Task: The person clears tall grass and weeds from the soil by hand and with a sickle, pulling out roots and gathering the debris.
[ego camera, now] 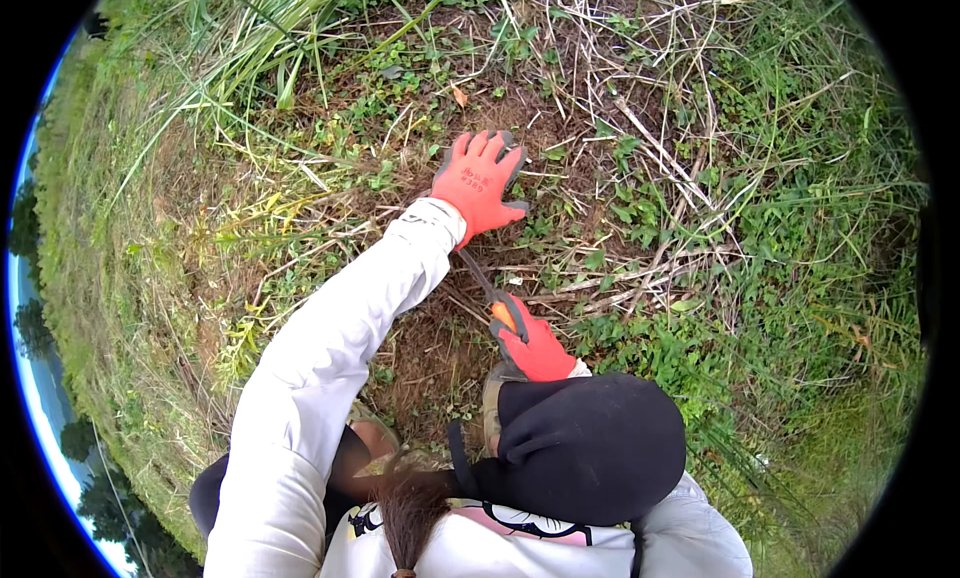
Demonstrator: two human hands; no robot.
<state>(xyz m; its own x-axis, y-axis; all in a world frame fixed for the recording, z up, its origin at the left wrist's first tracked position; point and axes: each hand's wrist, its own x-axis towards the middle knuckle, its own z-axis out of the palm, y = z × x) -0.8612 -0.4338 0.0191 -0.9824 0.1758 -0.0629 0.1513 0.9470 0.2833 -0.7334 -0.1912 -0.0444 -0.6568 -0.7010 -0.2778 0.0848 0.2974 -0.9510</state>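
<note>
My left hand (480, 182), in a red work glove with a grey coated palm, reaches forward palm down over weedy soil (551, 117). Its thumb stands apart from the extended fingers, and whatever lies under the palm is hidden. Closer to my body, my right hand (534, 344), gloved alike, grips the orange handle (503, 316) of a hand tool. A thin dark metal shaft (478, 273) runs from that handle up and left towards my left wrist. The tool's far end is hidden there, so its kind cannot be settled.
Dry stalks (667, 165) lie tangled at the upper right. Long green grass blades (277, 30) lean in at the upper left, and low leafy weeds (675, 345) grow on the right. My bent knee (600, 447) in dark trousers is close beside my right hand.
</note>
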